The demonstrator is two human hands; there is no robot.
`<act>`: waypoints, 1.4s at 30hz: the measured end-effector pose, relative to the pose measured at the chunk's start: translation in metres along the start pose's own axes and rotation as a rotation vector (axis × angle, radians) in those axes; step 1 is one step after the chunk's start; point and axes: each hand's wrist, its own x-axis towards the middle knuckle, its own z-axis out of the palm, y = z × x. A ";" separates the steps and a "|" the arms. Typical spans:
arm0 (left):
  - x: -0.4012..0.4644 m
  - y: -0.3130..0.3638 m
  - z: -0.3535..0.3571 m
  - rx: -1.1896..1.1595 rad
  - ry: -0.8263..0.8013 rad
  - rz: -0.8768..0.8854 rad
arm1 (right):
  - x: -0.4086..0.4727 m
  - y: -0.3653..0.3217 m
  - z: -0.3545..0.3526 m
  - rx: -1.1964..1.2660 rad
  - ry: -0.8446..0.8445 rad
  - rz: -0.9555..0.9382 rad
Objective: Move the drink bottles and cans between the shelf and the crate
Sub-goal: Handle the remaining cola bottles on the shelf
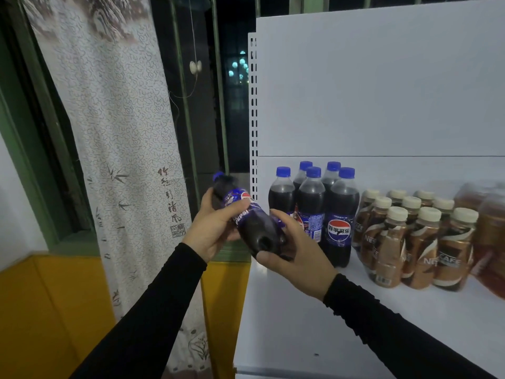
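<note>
A Pepsi bottle (247,218) with a blue cap lies tilted in the air, base toward me, just left of the white shelf (314,324). My left hand (214,228) grips its upper half around the label. My right hand (297,250) cups its base from below and the right. Several more Pepsi bottles (338,214) stand upright at the shelf's back left corner. To their right stand several brown Nescafe bottles (418,242) with cream caps.
Amber drink bottles (489,242) sit blurred at the far right of the shelf. A perforated upright (253,119) marks the shelf's left edge. A patterned curtain (123,132) and a dark window are to the left, above a yellow wall panel (41,310).
</note>
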 end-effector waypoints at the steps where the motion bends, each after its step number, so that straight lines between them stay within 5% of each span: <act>1: -0.002 0.000 0.001 0.051 -0.008 0.047 | 0.000 0.003 0.000 0.047 -0.019 0.036; 8: -0.013 -0.007 0.012 0.477 -0.215 0.251 | 0.002 0.012 -0.007 0.114 -0.053 0.184; 15: -0.016 0.011 0.028 0.606 -0.210 0.380 | -0.011 0.036 -0.009 -0.024 0.041 0.179; 25: -0.027 0.002 0.030 0.743 -0.468 0.402 | -0.015 0.065 -0.017 -0.183 0.208 0.179; 35: -0.026 0.004 0.030 0.740 -0.454 0.431 | -0.019 0.064 -0.017 -0.214 0.189 0.200; 42: -0.010 0.038 0.039 0.828 -0.294 0.518 | -0.019 0.044 -0.017 -0.257 -0.023 0.207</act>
